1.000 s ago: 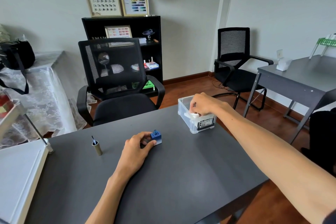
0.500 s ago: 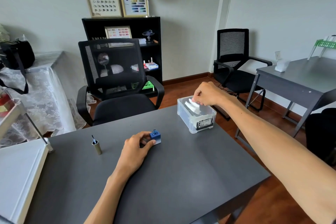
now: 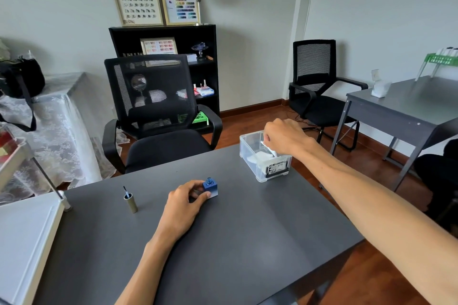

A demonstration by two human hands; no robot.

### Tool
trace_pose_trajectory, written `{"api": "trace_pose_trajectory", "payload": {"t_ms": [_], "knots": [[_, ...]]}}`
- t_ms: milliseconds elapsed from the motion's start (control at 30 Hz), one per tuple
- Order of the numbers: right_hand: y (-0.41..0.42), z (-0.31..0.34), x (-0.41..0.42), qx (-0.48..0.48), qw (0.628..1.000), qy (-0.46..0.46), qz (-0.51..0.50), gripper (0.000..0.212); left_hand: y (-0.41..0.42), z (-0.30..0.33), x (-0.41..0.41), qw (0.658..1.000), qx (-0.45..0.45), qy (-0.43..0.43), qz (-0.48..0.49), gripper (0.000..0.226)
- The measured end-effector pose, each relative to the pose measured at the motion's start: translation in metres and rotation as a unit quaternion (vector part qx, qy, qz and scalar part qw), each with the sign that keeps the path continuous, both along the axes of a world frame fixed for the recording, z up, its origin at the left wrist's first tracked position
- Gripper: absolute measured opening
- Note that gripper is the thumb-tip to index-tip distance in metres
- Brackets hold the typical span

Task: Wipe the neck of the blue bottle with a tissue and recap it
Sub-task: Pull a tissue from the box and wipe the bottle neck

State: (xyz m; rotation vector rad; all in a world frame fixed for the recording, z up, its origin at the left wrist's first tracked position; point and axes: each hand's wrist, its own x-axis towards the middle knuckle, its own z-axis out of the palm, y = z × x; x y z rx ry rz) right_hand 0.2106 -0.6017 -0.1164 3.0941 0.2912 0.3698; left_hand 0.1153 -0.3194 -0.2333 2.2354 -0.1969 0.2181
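A small square blue bottle [image 3: 211, 187] stands uncapped on the dark grey table [image 3: 247, 238], its neck open at the top. My left hand [image 3: 186, 203] rests on the table and grips the bottle's left side. The bottle's gold cap [image 3: 130, 202] stands upside down to the left, brush pointing up. At the table's far right corner sits a clear plastic box [image 3: 266, 166] of white tissues. Above that box my right hand [image 3: 285, 136] pinches a white tissue [image 3: 269, 148] and lifts it out.
A black mesh office chair [image 3: 156, 116] faces the table's far edge. A white panel [image 3: 22, 245] with a metal post lies at the left edge. A second grey desk [image 3: 406, 111] and another black chair [image 3: 319, 91] stand to the right.
My right hand has risen from inside the tissue box, pulling a tissue up with it. The left hand and the blue bottle have stayed in place.
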Motion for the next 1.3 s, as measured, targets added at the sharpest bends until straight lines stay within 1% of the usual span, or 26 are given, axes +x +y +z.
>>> {"api": "trace_pose_trajectory", "payload": {"t_ms": [33,100,167,300,400,467,533,633,700,867,967,1067,1167,1233,1300], "knots": [[0.000,-0.002,0.000,0.015,1.000,-0.004,-0.006,0.019,0.000,0.000,0.000,1.000,-0.001,-0.001,0.000,0.019],[-0.002,-0.003,0.004,0.103,0.994,0.027,-0.011,0.021,0.000,0.000,-0.001,1.000,-0.005,-0.004,-0.001,0.019],[-0.007,0.000,0.010,0.193,0.979,0.066,0.005,0.022,0.000,0.001,-0.001,1.000,-0.007,-0.004,-0.002,0.018],[-0.010,0.007,0.012,0.289,0.954,0.080,0.019,0.018,0.000,0.000,-0.001,1.000,-0.001,-0.001,-0.003,0.018],[-0.009,0.009,0.009,0.395,0.913,0.097,0.029,0.011,0.000,0.000,-0.001,1.000,-0.002,-0.005,-0.004,0.018],[-0.004,0.009,0.002,0.457,0.884,0.093,0.041,0.009,0.000,0.000,-0.001,1.000,-0.001,-0.005,-0.006,0.017],[0.004,0.008,-0.009,0.496,0.863,0.076,0.060,0.008,-0.001,0.000,-0.001,1.000,-0.002,-0.006,-0.007,0.017],[0.023,0.001,-0.027,0.530,0.841,0.059,0.094,0.007,-0.001,0.000,-0.002,1.000,-0.006,-0.007,-0.007,0.017],[0.037,-0.007,-0.038,0.516,0.848,0.053,0.108,0.009,-0.001,-0.001,-0.002,1.000,-0.006,-0.006,-0.006,0.017],[0.055,-0.037,-0.053,0.397,0.909,0.050,0.114,0.014,0.000,-0.002,-0.002,1.000,-0.005,-0.009,-0.001,0.016],[0.057,-0.050,-0.056,0.311,0.940,0.092,0.108,0.020,0.001,-0.003,-0.001,1.000,-0.005,-0.010,-0.002,0.016],[0.055,-0.059,-0.060,0.252,0.948,0.160,0.108,0.025,0.001,-0.004,0.000,1.000,-0.005,-0.012,-0.004,0.016],[0.051,-0.066,-0.063,0.189,0.953,0.210,0.107,0.031,0.001,-0.003,0.000,1.000,-0.008,-0.010,-0.003,0.015],[0.050,-0.069,-0.064,0.163,0.954,0.227,0.110,0.035,0.001,-0.003,0.001,1.000,-0.007,-0.010,-0.003,0.015],[0.049,-0.073,-0.065,0.162,0.952,0.234,0.115,0.040,0.000,-0.002,0.000,1.000,-0.007,-0.013,-0.004,0.016]]}}
